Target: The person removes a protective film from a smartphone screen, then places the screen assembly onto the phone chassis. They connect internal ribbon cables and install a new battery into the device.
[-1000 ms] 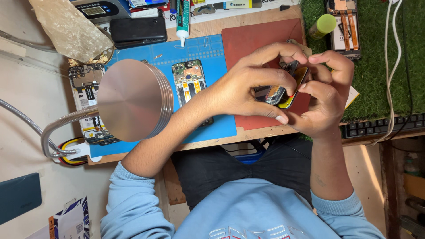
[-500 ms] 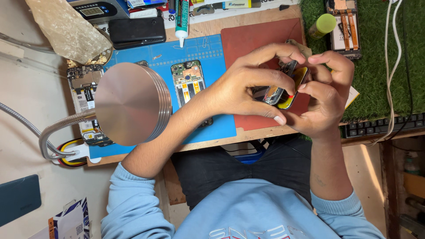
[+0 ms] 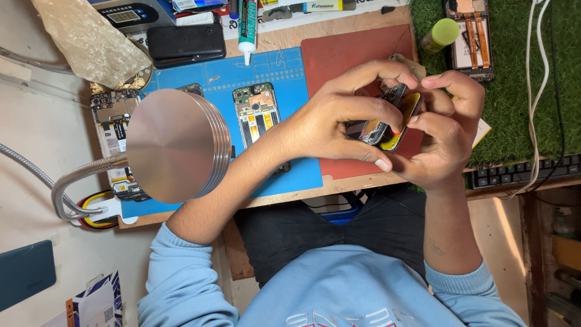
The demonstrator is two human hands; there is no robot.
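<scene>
Two hands met over one item. My left hand (image 3: 339, 124) curled shut around the small dark phone part with a yellow edge (image 3: 390, 124), thumb under it and fingers arched over the top. My right hand (image 3: 448, 130) closed on the same part from the other side, fingertips pinching its yellow rim. The part was held just above the red rectangular work mat (image 3: 339, 54), near the front edge of the wooden surface (image 3: 339, 27).

Beside it lay:
- a blue rubber repair mat (image 3: 266, 72) with an opened phone showing its circuit board (image 3: 260, 112);
- a round brushed-metal lamp head on a flexible neck (image 3: 172, 145), over the blue mat's left end;
- a white glue tube (image 3: 247, 27) and a black phone lying face down (image 3: 187, 42) at the back.

To my judgement, the work wanted a steady grip from both sides, light pressure at the rim, and no twisting of the thin piece.
</scene>
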